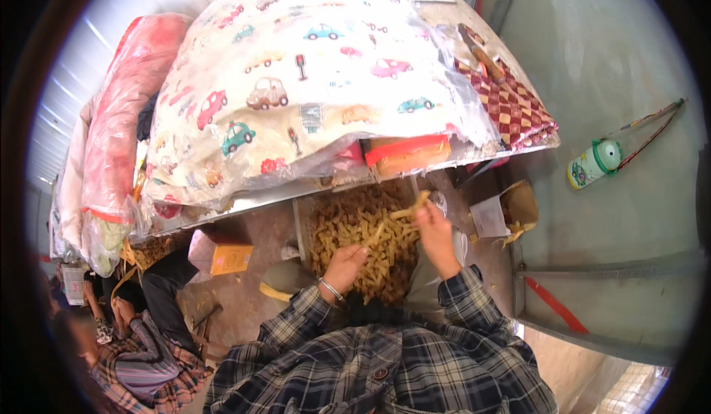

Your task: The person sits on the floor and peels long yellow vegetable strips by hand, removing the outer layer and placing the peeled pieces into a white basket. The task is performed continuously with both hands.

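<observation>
My left hand (345, 268), with a metal bangle at the wrist, pinches a pale yellow strip (376, 236) that points up and to the right. Between the thumb and fingers of my right hand (436, 238) is another yellow piece (408, 212), bent or knotted near its upper end. What the pieces are made of I cannot tell. Both hands are above a shallow tray (300, 230) between my knees. A heap of yellow-brown knotted pieces (347, 230) fills it. My forearms hide part of the heap's near side.
A table edge (266, 200) under a car-print, plastic-covered bundle (333, 81) overhangs the tray. Boxes stand at left (230, 258) and right (519, 208). A green bottle (594, 164) hangs by the right-hand panel. Another person (144, 358) sits at lower left.
</observation>
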A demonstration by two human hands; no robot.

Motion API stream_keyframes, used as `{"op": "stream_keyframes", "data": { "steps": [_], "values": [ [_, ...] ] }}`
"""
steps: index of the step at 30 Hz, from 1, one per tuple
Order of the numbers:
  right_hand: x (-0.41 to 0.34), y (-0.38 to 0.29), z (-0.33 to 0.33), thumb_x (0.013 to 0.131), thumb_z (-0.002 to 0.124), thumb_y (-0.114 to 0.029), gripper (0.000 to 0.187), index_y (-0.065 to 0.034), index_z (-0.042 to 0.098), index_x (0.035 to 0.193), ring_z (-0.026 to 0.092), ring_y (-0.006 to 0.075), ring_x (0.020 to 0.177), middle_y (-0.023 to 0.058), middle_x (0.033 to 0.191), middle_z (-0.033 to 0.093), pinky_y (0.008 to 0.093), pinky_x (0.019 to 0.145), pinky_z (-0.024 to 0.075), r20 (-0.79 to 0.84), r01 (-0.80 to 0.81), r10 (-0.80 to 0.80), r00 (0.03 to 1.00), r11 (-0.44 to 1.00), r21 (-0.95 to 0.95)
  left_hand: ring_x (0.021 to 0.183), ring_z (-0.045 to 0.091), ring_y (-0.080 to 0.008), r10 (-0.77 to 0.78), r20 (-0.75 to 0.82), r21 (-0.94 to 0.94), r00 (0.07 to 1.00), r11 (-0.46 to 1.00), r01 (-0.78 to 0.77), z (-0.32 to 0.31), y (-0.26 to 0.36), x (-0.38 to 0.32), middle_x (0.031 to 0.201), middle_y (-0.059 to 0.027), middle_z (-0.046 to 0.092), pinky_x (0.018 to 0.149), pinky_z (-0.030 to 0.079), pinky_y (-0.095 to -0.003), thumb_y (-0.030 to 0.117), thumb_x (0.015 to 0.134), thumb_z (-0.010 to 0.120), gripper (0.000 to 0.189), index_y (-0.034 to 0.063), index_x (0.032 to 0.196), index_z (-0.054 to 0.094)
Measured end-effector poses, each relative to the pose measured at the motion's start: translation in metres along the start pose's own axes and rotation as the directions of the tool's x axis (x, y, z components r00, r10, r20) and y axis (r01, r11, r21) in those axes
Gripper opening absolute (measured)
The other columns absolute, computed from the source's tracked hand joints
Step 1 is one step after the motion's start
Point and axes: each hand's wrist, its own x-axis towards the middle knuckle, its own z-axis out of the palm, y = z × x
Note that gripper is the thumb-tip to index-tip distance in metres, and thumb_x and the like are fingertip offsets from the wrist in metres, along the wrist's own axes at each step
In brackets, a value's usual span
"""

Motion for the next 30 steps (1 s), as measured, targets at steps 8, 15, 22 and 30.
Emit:
{"op": "stream_keyframes", "data": {
  "steps": [8, 15, 22, 30],
  "values": [
    [-0.032, -0.016, -0.014, 0.08, 0.062, -0.02, 0.017, -0.0053, 0.065, 0.087, 0.057, 0.0195, 0.06, 0.0092, 0.07, 0.062, 0.0319, 0.06, 0.0452, 0.467, 0.2, -0.14, 0.873, 0.976, -0.082, 0.049, 0.038, -0.0059, -0.107, 0.619, -0.272, 0.778, 0.9, 0.34, 0.006, 0.078, -0.04, 0.058, 0.0031, 0.045, 0.044, 0.03, -0.0192, 0.028, 0.092, 0.05, 0.026, 0.0043, 0.081, 0.057],
    [-0.041, -0.074, -0.018, 0.073, 0.073, -0.023, 0.05, 0.0019, 0.056, 0.113, 0.055, 0.0064, 0.073, 0.0029, 0.08, 0.064, 0.0229, 0.061, 0.0438, 0.94, -0.491, -0.042, 0.34, 0.844, 0.215, 0.046, 0.043, -0.0104, 0.137, 0.004, -0.06, 0.991, 0.989, -0.136, -0.011, 0.046, -0.022, 0.055, -0.0004, 0.05, 0.043, 0.035, -0.026, 0.027, 0.088, 0.055, 0.028, 0.0033, 0.073, 0.056],
    [-0.028, -0.065, -0.008, 0.069, 0.069, -0.039, 0.05, -0.0105, 0.062, 0.109, 0.052, 0.0186, 0.062, 0.0013, 0.078, 0.061, 0.0309, 0.053, 0.0374, 0.628, 0.65, -0.558, 0.543, 0.753, 0.108, 0.039, 0.031, -0.0086, 0.081, 0.678, -0.697, 0.731, 0.389, 0.602, 0.031, 0.036, -0.047, 0.051, 0.0026, 0.037, 0.042, 0.026, -0.0229, 0.028, 0.091, 0.042, 0.027, 0.0084, 0.076, 0.051],
    [-0.037, -0.054, -0.003, 0.074, 0.065, -0.023, 0.033, -0.0088, 0.062, 0.103, 0.058, 0.0314, 0.058, 0.0134, 0.067, 0.06, 0.0383, 0.051, 0.0448, 0.467, 0.227, -0.109, 0.877, 0.952, -0.204, 0.044, 0.042, -0.0107, 0.16, -0.123, -0.275, 0.979, 0.943, -0.188, 0.04, 0.055, -0.033, 0.058, -0.0008, 0.053, 0.041, 0.033, -0.0254, 0.036, 0.09, 0.048, 0.034, 0.0041, 0.081, 0.056]
  ]
}}
